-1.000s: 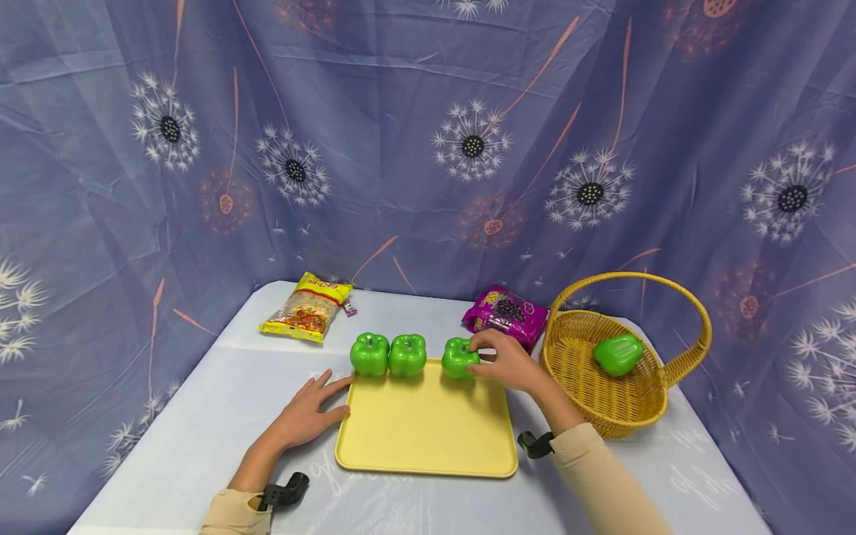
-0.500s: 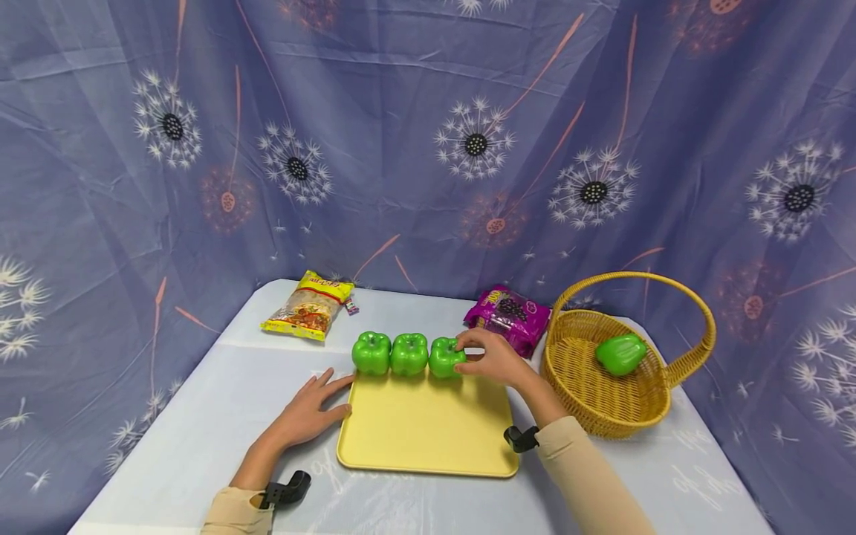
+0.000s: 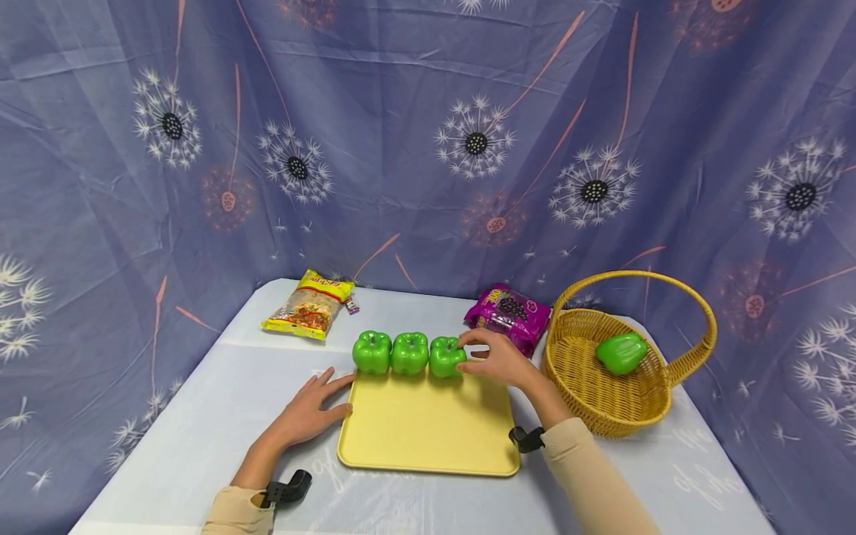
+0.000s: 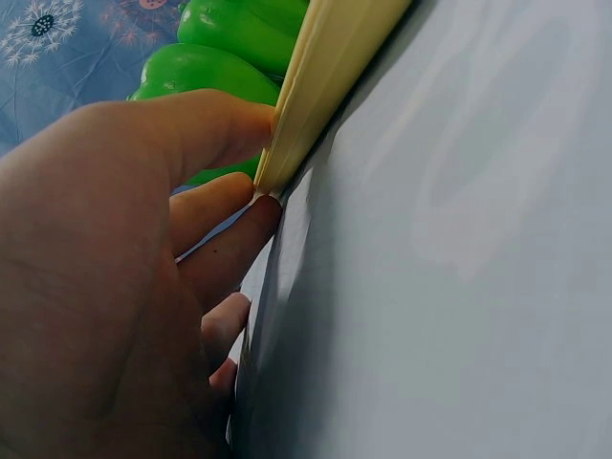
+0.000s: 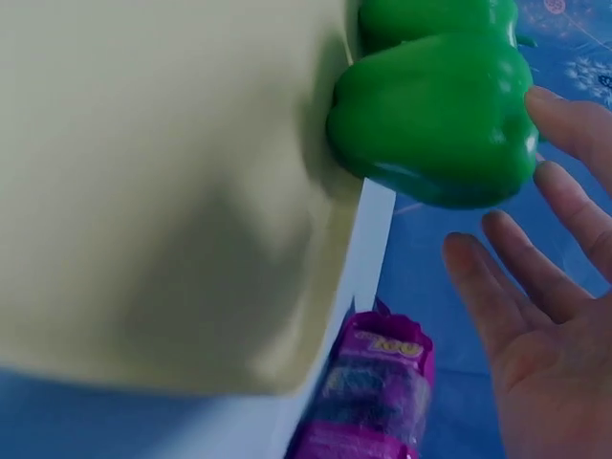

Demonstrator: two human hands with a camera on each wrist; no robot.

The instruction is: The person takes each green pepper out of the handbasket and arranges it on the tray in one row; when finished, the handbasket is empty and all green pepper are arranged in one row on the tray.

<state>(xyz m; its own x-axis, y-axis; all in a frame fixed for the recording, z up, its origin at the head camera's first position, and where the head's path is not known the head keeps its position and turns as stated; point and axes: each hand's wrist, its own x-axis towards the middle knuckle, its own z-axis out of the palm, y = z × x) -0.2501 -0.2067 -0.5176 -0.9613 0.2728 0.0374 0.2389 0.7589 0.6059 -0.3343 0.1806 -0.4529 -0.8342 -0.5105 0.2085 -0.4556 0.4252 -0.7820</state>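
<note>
Three green bell peppers stand in a row along the far edge of a yellow tray (image 3: 428,431): a left one (image 3: 371,353), a middle one (image 3: 409,354) and a right one (image 3: 446,358). My right hand (image 3: 496,358) is at the right pepper's side, fingers spread loosely. In the right wrist view a fingertip reaches that pepper (image 5: 440,120), while the other fingers stand off from it. My left hand (image 3: 304,411) rests at the tray's left edge with fingers extended. In the left wrist view its thumb and fingertips touch the tray's rim (image 4: 311,91).
A wicker basket (image 3: 582,383) with a tall handle stands on the right, holding a green fruit or vegetable (image 3: 622,353). Behind the tray lie a purple grape-print package (image 3: 510,318) and, on the left, a yellow food bag (image 3: 310,305) with a small packet (image 3: 351,305) beside it.
My right hand moved the right pepper leftward until it stood beside the middle one. Since then its fingers have loosened and drawn slightly right. The left hand has stayed put.
</note>
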